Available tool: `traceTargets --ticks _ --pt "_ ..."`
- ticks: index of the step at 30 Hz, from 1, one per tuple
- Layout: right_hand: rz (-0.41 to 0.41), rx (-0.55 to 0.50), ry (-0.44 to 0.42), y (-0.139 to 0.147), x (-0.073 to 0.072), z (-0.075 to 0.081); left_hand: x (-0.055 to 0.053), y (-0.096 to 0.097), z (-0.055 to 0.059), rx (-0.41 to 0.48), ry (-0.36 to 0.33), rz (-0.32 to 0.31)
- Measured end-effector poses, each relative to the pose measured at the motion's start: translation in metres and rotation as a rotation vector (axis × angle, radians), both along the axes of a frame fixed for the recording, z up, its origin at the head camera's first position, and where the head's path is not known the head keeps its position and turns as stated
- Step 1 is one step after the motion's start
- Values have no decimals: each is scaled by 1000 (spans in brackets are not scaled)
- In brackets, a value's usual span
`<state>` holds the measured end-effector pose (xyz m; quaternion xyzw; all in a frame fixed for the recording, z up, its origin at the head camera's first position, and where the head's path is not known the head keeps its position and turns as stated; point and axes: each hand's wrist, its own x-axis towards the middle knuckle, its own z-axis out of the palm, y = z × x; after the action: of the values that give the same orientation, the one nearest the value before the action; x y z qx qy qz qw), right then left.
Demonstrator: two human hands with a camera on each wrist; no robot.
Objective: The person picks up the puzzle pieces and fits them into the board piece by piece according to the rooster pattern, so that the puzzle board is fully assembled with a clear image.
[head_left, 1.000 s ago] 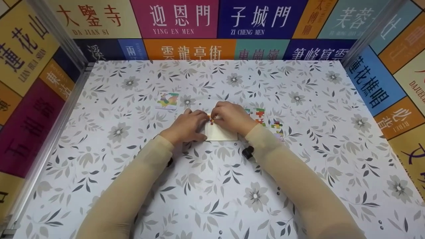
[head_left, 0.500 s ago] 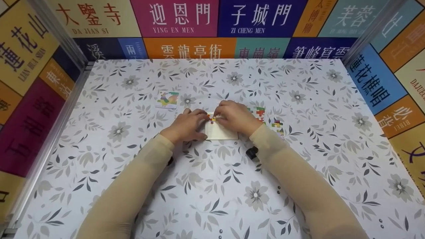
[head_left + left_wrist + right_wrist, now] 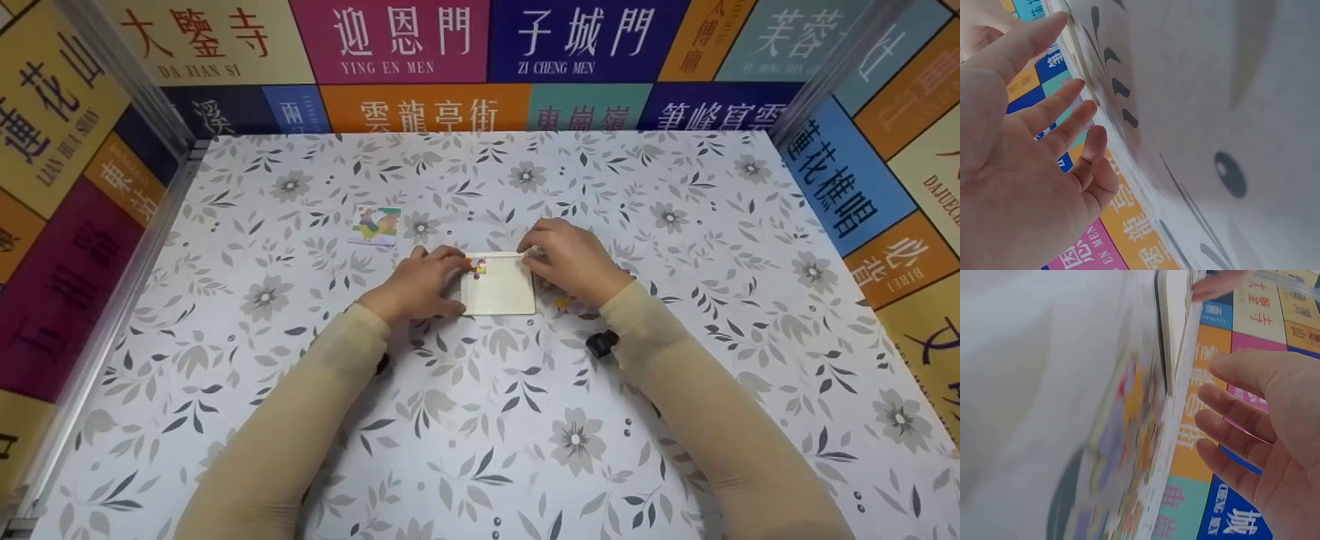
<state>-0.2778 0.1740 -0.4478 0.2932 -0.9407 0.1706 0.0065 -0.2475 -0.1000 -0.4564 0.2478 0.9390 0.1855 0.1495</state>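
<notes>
A cream puzzle tray point(image 3: 499, 289) lies on the patterned tabletop. In its upper left corner sits a small red and yellow jigsaw piece point(image 3: 478, 266). My left hand point(image 3: 420, 285) rests along the tray's left side, thumb at the near corner and fingers at the far one. The left wrist view shows the thumb point(image 3: 1036, 42) straight against the tray's edge point(image 3: 1075, 48). Over the tray's far right corner is my right hand point(image 3: 574, 259); in the right wrist view its fingers are loosely bent with nothing between them.
Loose jigsaw pieces point(image 3: 566, 304) lie right of the tray, partly hidden under the right hand; several show blurred in the right wrist view. A small picture card point(image 3: 375, 226) lies beyond the left hand. Panels with large printed characters point(image 3: 424, 109) wall the table's far side.
My right hand has moved away from the jigsaw piece toward the right, uncovering more of the tray. The piece stays in the corner, and my left hand keeps its place.
</notes>
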Motion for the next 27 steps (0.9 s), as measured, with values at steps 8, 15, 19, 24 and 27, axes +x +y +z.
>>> traceTargets --ticks 8,15,19,24,27 --pt "-34 16 -3 19 0 -1 0 0 0 -6 -14 14" --pt "-58 36 6 37 -6 -6 0 -2 1 0 -5 -16" --pt "-82 29 -17 44 -9 -5 -1 -3 2 4 -7 -19" --pt "-79 25 -17 51 -13 -5 -1 -2 3 4 -9 -17" --pt "-77 30 -26 53 -16 -6 -1 -1 3 7 -8 -23"
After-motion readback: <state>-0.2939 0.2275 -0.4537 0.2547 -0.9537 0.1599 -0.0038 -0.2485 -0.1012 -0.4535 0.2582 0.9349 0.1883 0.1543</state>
